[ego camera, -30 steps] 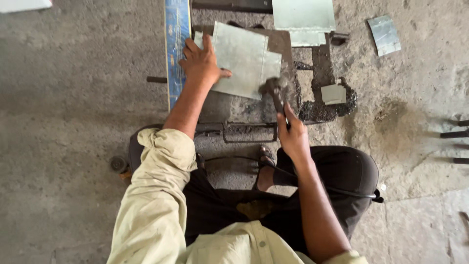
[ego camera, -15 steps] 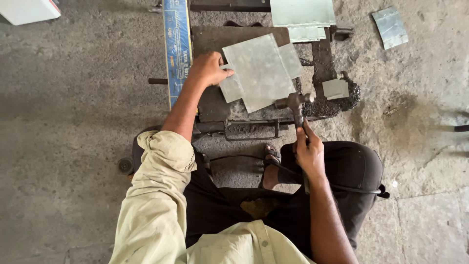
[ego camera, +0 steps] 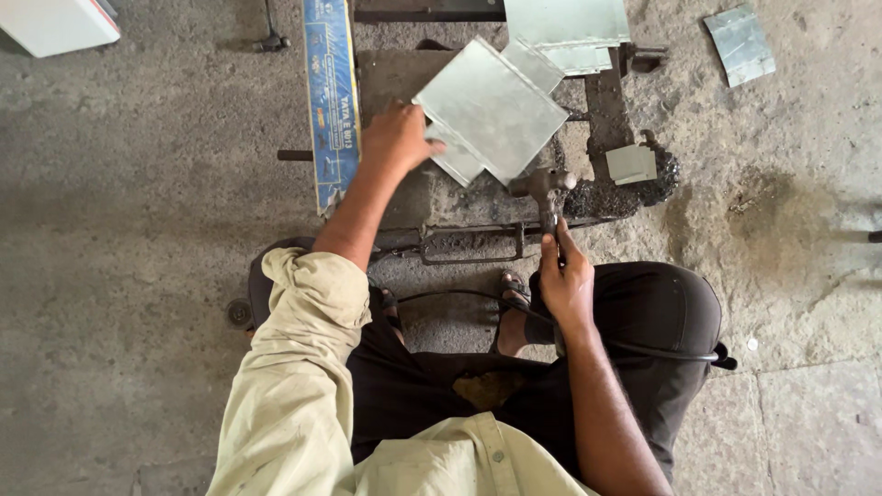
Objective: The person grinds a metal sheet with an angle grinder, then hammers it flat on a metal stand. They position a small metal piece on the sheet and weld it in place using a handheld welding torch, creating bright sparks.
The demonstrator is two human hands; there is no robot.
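My left hand [ego camera: 397, 138] grips the left edge of a grey sheet-metal piece [ego camera: 491, 108], which lies tilted on a dark metal work block [ego camera: 441, 197] on the floor. My right hand [ego camera: 565, 280] is closed round the handle of a hammer [ego camera: 546, 188]. The hammer's head sits just below the lower corner of the sheet. I am squatting, with my sandalled feet right under the block.
A long blue strip [ego camera: 332, 96] lies left of the block. More metal sheets [ego camera: 565, 26] are stacked at the top, a small square piece [ego camera: 630, 163] sits right of the hammer, and a bent sheet [ego camera: 739, 42] lies far right. A white box [ego camera: 57, 23] is top left.
The sheet has shifted right and down on the block with my left hand. My right hand has brought the hammer to the sheet's lower corner.
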